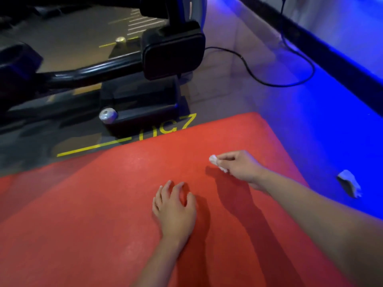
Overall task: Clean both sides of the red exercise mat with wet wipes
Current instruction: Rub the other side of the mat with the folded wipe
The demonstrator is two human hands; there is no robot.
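Head view: the red mat lies flat on the floor, filling the lower frame. Your left hand rests on it near centre, fingers spread and slightly bent. At 1 o'clock from it, your right hand pinches a crumpled wipe just above the mat. A second wad lies off the mat at 3 o'clock, on blue-lit floor. A black machine stands at 11 o'clock.
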